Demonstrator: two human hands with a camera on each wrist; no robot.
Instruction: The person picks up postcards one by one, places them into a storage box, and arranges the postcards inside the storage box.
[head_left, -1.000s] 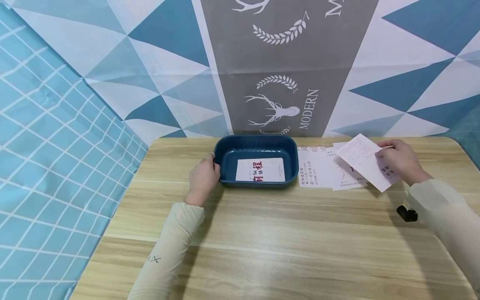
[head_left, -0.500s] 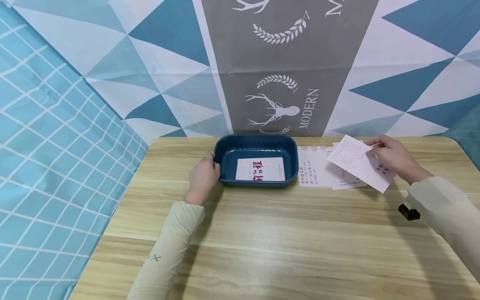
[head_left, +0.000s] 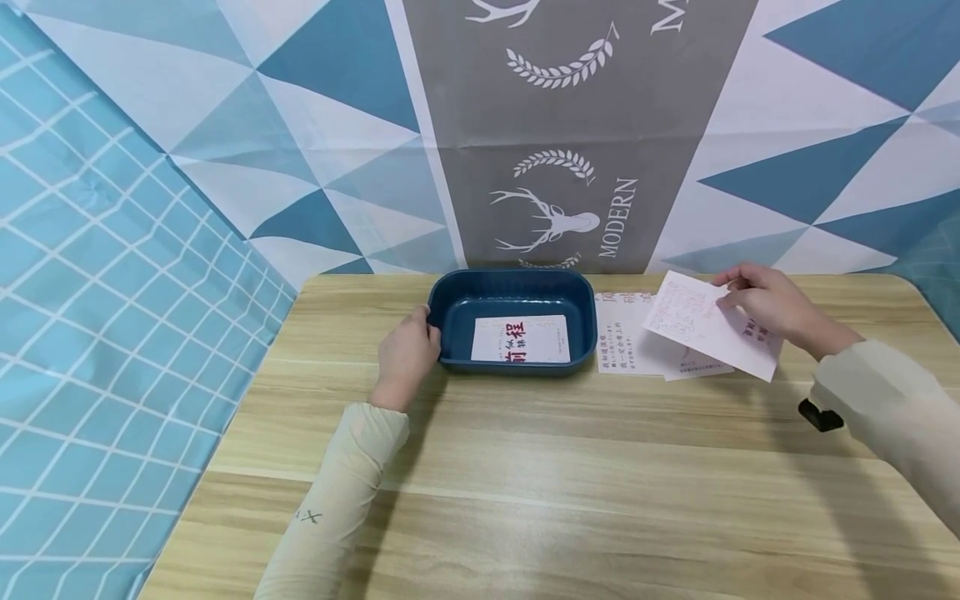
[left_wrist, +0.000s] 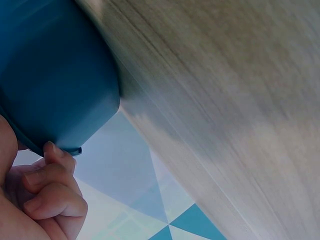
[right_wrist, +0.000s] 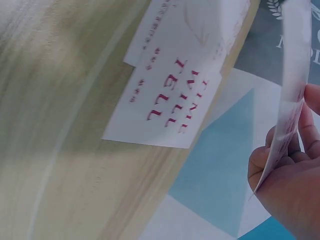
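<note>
My left hand [head_left: 407,357] grips the left rim of a dark blue rectangular tray [head_left: 513,367] at the table's far edge. In the left wrist view its curled fingers [left_wrist: 56,200] meet the tray rim. Inside the tray lies a white card [head_left: 551,340] with red Chinese characters. To the right, my right hand [head_left: 780,310] pinches a white postcard [head_left: 693,321] with pale red print by its edge, tilted above the table. Beneath it, overlapping white cards [head_left: 621,342] lie beside the tray. The right wrist view shows red lettering on one printed card [right_wrist: 165,105] lying there.
A wooden table [head_left: 525,483] carries everything. Behind it hangs a patterned cloth [head_left: 570,117] with triangles and a deer head, and a blue gridded cloth [head_left: 90,333] drops along the left side. A small black object [head_left: 820,416] shows by the right sleeve [head_left: 885,408].
My right hand has moved left with the postcard, bringing it closer to the tray and further over the lying cards. The left hand and the tray have stayed in place.
</note>
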